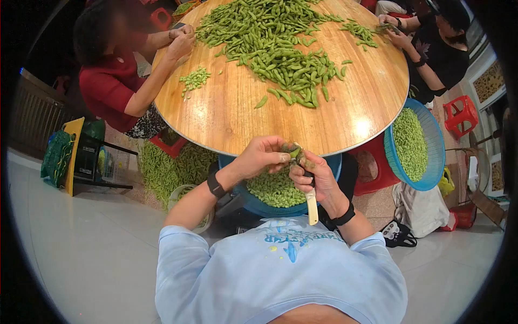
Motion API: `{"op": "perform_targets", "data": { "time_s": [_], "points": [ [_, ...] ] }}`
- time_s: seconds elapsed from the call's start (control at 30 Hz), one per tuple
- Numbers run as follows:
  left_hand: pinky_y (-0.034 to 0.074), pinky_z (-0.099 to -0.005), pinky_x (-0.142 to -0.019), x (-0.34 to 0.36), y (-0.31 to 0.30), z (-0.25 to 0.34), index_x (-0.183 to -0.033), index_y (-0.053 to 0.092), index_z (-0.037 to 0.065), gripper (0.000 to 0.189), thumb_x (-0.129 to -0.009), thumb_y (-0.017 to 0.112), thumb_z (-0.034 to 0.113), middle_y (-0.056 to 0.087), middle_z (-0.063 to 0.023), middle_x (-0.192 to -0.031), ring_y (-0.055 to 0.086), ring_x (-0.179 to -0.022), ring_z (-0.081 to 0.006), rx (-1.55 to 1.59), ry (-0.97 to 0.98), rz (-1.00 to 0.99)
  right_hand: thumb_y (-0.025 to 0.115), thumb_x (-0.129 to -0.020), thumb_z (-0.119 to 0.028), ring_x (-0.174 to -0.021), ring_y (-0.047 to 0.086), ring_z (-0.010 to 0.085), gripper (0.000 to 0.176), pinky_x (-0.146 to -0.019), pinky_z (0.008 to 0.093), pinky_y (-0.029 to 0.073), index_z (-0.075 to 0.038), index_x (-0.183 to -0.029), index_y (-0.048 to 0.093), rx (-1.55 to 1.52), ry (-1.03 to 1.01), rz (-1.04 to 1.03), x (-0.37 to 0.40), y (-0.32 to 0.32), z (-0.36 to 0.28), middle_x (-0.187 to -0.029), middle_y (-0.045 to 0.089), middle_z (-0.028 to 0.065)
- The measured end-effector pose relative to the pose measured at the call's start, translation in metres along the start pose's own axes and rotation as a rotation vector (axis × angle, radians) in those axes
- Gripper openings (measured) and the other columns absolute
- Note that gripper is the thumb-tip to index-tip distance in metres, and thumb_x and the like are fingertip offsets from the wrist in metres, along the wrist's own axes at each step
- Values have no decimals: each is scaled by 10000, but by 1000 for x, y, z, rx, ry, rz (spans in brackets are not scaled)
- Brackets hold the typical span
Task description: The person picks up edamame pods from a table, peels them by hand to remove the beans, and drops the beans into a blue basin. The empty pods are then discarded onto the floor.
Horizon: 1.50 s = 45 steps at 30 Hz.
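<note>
My left hand (265,157) is closed on a green bean pod (294,153) at the table's near edge. Close beside it, my right hand (314,171) is wrapped round a small tool with a cream handle (312,208) that points down toward my shirt; its working end is hidden by the fingers and pod. Both hands are above a blue basin (250,204) of shelled green beans (275,189). Beyond them, a big heap of pods (291,65) lies on the round wooden table (232,116).
A person in red (110,81) sits at the left by a small pile of beans (195,79); a person in black (440,51) is at the right. A blue basket of beans (441,156), red stools (461,114) and pods on the floor (172,167) surround the table.
</note>
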<state>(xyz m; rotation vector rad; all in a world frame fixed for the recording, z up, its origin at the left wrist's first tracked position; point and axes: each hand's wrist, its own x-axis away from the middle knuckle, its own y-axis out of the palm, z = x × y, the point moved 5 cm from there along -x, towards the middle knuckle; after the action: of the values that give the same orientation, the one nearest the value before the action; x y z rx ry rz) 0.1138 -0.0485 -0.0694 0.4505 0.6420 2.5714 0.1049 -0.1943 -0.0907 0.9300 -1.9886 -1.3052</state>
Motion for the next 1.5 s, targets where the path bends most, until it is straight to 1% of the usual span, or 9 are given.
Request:
{"op": "perform_targets", "data": {
  "time_s": [0.03, 0.1, 0.17, 0.27, 0.47, 0.8, 0.87, 1.2, 1.5],
  "points": [
    [461, -233, -530, 1, 0, 10, -1077, 563, -17, 220, -877, 612, 59, 602, -35, -886, 555, -655, -106, -347, 110, 97, 506, -956, -123, -556, 397, 86, 214, -415, 181, 339, -62, -1159, 536, -57, 0, 59, -1, -2, 0, -782, 490, 74],
    [461, -274, -539, 5, 12, 20, -934, 573, -7, 116, -826, 612, -20, 584, -64, -833, 575, -638, -158, -393, 238, 189, 502, -958, -120, -562, 396, 87, 209, -416, 179, 338, -66, -1157, 534, -84, -1, 52, -3, 2, 1, -795, 490, 75],
    [463, -320, -535, 20, 34, 44, -956, 575, -20, 186, -783, 643, -16, 579, -126, -806, 591, -633, -245, -1412, 657, 166, 499, -959, -118, -567, 395, 87, 203, -417, 177, 337, -71, -1154, 532, -115, 4, 48, -3, 2, 5, -808, 489, 76],
    [459, -339, -530, 29, 43, 40, -965, 581, -36, 236, -748, 667, 1, 576, -160, -779, 593, -636, -303, -1702, 641, 185, 499, -962, -127, -558, 387, 82, 216, -414, 172, 329, -84, -1173, 522, -165, 48, 47, -4, 3, 9, -798, 482, 69],
    [454, -359, -514, 30, 40, 45, -884, 580, -20, 123, -802, 644, 47, 559, -148, -702, 586, -605, -293, -1264, 861, 240, 486, -969, -134, -538, 372, 71, 265, -395, 166, 306, -109, -1232, 494, -304, 86, -52, -3, 9, 16, -766, 448, 49],
    [435, -300, -518, 18, 28, 32, -876, 597, -18, 111, -892, 591, 92, 566, -99, -656, 585, -583, -175, -822, 782, 521, 515, -954, -135, -528, 398, 85, 304, -401, 180, 330, -116, -1256, 490, -177, -55, 11, -6, 25, 7, -779, 474, 58],
    [422, -251, -517, 8, 12, 15, -871, 601, 1, 138, -927, 565, 122, 585, -29, -695, 573, -610, -90, -384, 344, 481, 514, -954, -133, -522, 409, 90, 301, -407, 185, 340, -105, -1254, 497, -79, -95, 43, -6, 25, 4, -783, 496, 67],
    [528, -236, -643, 11, 27, 13, -990, 524, -40, 118, -873, 535, -38, 583, -36, -800, 605, -725, -80, -279, 412, 282, 486, -967, -105, -537, 478, 67, 356, -445, 190, 369, -11, -1310, 503, 696, -303, 118, 2, 18, -16, -776, 584, 49],
    [447, -245, -632, 5, 22, -3, -992, 507, -34, 186, -814, 460, -13, 543, -51, -827, 511, -740, -95, -706, 479, 363, 490, -931, 3, -557, 464, 39, 372, -471, 180, 367, -29, -1299, 536, 1043, -369, 159, 10, 15, -16, -790, 590, 23]
  ]
}}
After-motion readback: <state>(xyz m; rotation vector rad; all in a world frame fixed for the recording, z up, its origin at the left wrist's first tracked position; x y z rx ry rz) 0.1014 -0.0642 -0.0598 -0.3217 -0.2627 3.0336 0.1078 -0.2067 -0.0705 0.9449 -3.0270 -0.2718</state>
